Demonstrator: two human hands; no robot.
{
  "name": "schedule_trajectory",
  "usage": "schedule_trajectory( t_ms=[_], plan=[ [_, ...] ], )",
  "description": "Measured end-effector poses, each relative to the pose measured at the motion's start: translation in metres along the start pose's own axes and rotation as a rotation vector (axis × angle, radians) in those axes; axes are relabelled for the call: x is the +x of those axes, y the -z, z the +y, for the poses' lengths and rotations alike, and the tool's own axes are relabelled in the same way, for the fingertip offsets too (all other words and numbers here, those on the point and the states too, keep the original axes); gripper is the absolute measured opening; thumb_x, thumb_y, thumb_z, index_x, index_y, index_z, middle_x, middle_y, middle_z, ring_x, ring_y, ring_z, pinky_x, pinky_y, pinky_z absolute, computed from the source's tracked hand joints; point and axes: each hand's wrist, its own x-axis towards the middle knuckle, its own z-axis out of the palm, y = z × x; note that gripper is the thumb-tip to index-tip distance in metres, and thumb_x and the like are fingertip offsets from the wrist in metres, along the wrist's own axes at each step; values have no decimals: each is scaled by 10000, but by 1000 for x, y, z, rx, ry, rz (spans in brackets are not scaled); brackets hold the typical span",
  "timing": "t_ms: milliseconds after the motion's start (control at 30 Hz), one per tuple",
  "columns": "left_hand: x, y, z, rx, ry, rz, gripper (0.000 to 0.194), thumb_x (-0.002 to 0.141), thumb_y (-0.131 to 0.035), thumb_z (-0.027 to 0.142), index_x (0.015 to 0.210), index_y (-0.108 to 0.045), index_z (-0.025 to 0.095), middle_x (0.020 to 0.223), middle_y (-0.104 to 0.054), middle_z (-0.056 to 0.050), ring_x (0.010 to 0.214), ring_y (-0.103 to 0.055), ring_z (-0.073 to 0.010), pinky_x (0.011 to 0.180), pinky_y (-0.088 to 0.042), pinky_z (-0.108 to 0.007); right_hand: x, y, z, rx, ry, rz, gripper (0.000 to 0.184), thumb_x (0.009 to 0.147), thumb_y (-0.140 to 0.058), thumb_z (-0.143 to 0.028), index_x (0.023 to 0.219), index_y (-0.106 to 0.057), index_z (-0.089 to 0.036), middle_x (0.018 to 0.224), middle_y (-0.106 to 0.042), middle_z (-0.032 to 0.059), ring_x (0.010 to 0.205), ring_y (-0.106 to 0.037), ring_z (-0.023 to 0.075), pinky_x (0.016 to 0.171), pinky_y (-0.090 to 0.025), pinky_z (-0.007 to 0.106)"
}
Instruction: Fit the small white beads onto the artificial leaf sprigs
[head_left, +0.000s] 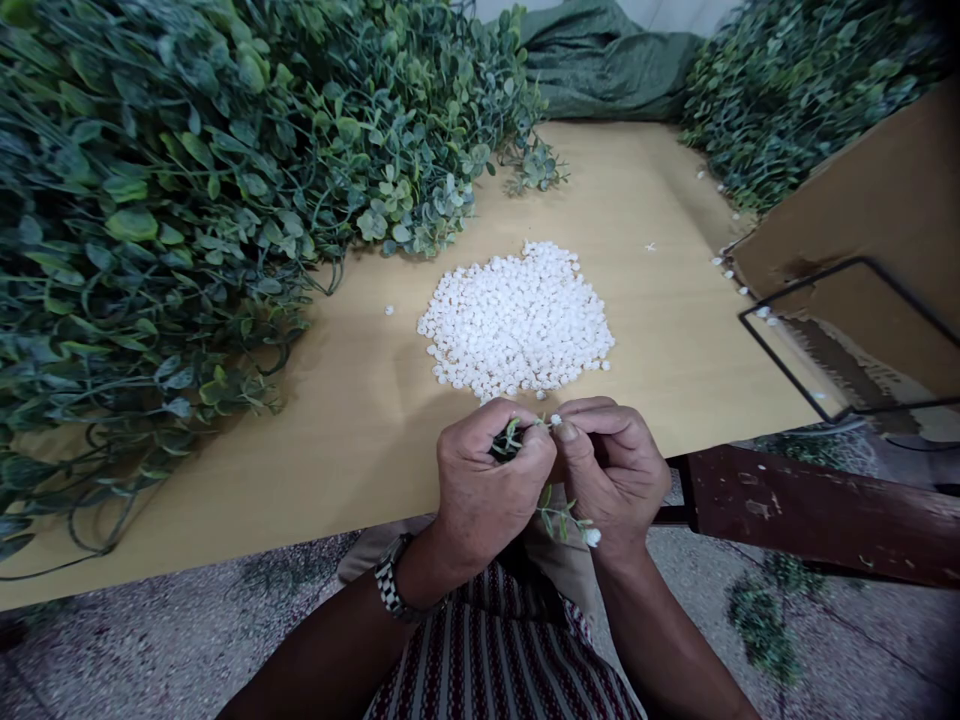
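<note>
My left hand (484,480) is closed around a small green artificial sprig (510,438) at the table's near edge. My right hand (611,465) pinches a tiny white bead-like flower (556,420) against the sprig's tip. A lower branch of the sprig (564,518) hangs between my hands, ending in a white bud (592,537). Just beyond my hands lies a heap of small white flower pieces (517,320) on the wooden table (360,430).
A big pile of artificial green foliage (165,200) covers the table's left side; more foliage (787,90) sits at the far right. A cardboard sheet (877,210) and a black wire frame (847,340) stand right. A dark red bench (817,510) is below the table.
</note>
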Motion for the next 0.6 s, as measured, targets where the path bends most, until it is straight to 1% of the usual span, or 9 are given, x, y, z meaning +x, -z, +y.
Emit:
schedule_trajectory(
  t_ms=[133,367,600],
  plan=[
    [-2,1,-1,39,-27,25,152,707,-532,82,577,-558,155,522,-494,47,486,-421,-62,457,-368,-168,-2,-1,1,-21,72,3,210,804,-631,-11,854,-657,-213,786,-652,-8,771,-634,126,646,-531,257],
    [-4,1,-3,94,-89,51,154,708,-521,62,585,-562,146,518,-496,46,475,-424,-58,455,-372,-163,-4,-2,4,-64,163,16,268,782,-643,19,909,-683,-214,814,-677,-3,778,-656,128,644,-546,263],
    [-3,-1,-4,137,-135,53,161,696,-519,50,584,-548,162,518,-498,53,473,-440,-60,461,-381,-161,-5,-2,8,-104,199,22,229,793,-660,-24,901,-685,-224,780,-687,-3,752,-665,147,618,-550,283]
  ],
)
